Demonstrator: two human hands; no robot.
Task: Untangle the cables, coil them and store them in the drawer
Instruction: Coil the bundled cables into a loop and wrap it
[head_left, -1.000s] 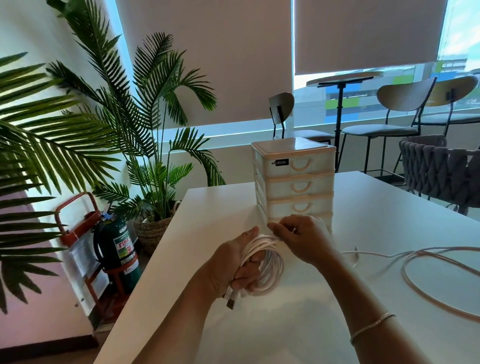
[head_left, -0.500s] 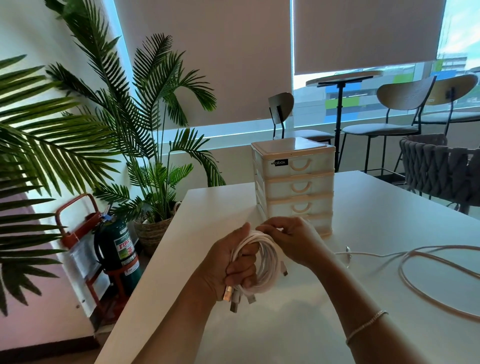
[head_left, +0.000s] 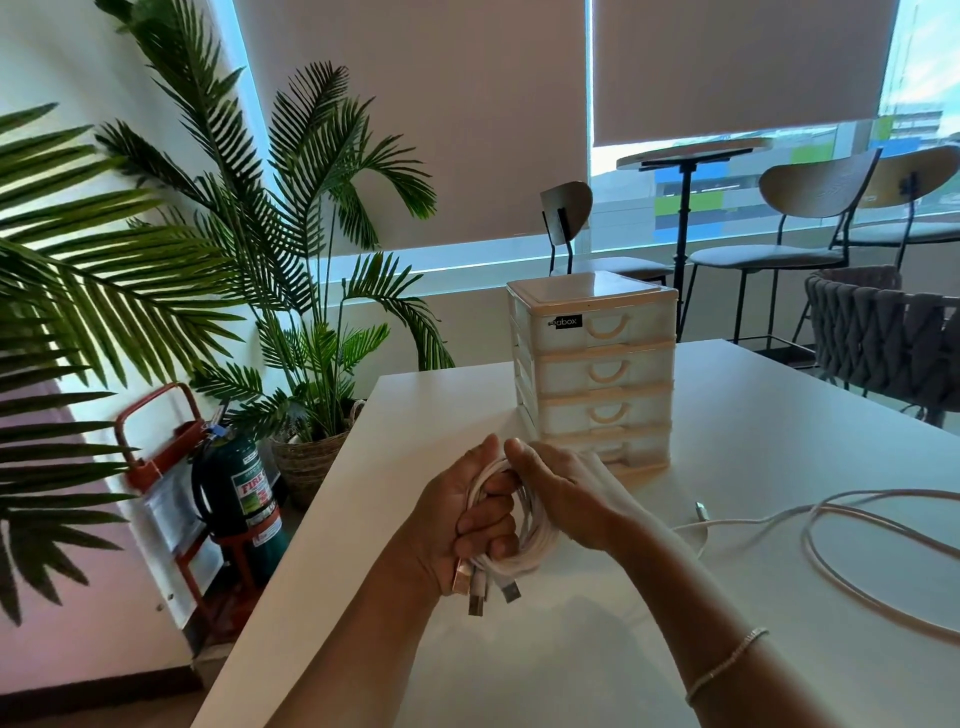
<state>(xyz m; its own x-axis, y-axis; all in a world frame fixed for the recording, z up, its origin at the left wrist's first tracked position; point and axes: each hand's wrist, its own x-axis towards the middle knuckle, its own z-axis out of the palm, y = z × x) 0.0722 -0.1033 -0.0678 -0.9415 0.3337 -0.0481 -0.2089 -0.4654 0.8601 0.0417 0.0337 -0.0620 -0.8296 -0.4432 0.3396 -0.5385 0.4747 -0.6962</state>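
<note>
A: What's changed with the coiled cable (head_left: 524, 535) since a moment ago?

B: A second back the right hand (head_left: 566, 493) was pinching at the top of the coil with its fingers bunched. Now it lies flatter across the far side of the loops, thumb up at the top near the left thumb. The plugs (head_left: 485, 587) hang lower too, three of them sticking out under the left hand (head_left: 467, 525); earlier only one showed.

A: So how are the hands set?

B: The left hand is curled tight round the white coil, fingers wrapped through the loops, holding it up just above the bench (head_left: 779, 426). The right hand grips the same bundle from the other side, fingers folded round its back, though I can't see the fingertips themselves.

A: And where is the coil against everything else?

B: In front of the drawer unit (head_left: 597, 374), near its lowest drawer but not touching. All the drawers look pushed in. A second cable (head_left: 852, 571), pinkish, lies loose on the bench to the right in a wide loop, one connector end near the right wrist.

A: Anything past the bench?

B: Palms (head_left: 249, 218) at left, a fire extinguisher (head_left: 236, 493) in a red stand, and chairs (head_left: 810, 228) by the window.
</note>
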